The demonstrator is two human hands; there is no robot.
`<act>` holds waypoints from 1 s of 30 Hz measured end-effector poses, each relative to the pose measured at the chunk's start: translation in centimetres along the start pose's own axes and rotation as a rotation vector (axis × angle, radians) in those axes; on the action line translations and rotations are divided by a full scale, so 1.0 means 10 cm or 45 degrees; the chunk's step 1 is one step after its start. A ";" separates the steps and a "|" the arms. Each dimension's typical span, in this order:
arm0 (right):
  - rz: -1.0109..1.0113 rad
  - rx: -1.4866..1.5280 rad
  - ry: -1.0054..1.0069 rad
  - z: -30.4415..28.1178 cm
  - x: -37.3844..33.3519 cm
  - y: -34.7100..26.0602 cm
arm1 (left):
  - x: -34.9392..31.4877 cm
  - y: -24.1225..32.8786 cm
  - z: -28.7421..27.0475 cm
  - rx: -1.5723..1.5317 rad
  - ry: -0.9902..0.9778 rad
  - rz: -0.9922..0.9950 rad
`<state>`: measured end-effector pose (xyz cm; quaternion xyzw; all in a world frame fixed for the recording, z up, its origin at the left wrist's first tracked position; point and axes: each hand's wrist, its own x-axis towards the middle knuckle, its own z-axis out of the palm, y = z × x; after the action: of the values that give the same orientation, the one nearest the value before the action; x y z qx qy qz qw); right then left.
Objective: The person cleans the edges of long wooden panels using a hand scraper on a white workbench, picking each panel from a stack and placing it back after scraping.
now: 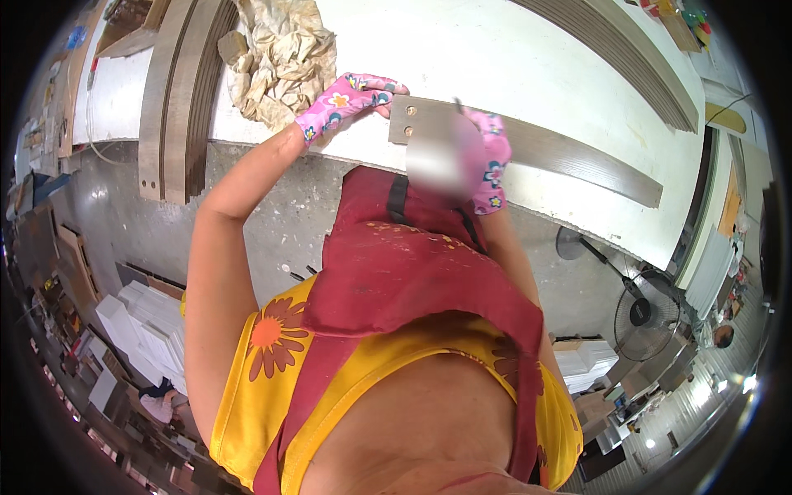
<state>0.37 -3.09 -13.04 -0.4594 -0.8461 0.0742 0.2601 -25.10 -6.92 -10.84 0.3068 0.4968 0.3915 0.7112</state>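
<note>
The grey-brown wooden strip (569, 153) lies along the near edge of the white desk (375, 41). At its left end, the gloved left hand (345, 103) has its fingers loosely bent by the far corner; whether they grip is unclear. The right hand (495, 161) is over the strip, its fingers' hold hidden by blur. Beyond the left hand lies a crumpled cloth (289, 66); further left, stacked strips (186, 99).

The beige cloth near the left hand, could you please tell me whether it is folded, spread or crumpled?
Crumpled: the cloth lies bunched in a loose heap on the white table, with deep creases all over it.
</note>
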 end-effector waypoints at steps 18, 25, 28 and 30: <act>-0.159 0.303 0.075 -0.42 -0.27 0.64 | -0.05 -0.06 0.07 -0.010 0.056 0.101; 0.345 0.482 -0.331 -0.26 -0.48 0.83 | -0.06 0.08 0.29 0.819 0.153 0.303; 0.062 0.907 -0.733 0.09 -0.36 -0.04 | -0.01 0.08 0.37 0.631 0.150 0.149; -0.364 0.408 -0.458 -0.17 -0.05 -0.41 | -0.05 0.11 0.42 0.454 0.192 0.029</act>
<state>-1.61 -6.01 -10.26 -0.2679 -0.9123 0.2501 0.1828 -21.46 -6.96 -8.36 0.4032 0.6067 0.3271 0.6019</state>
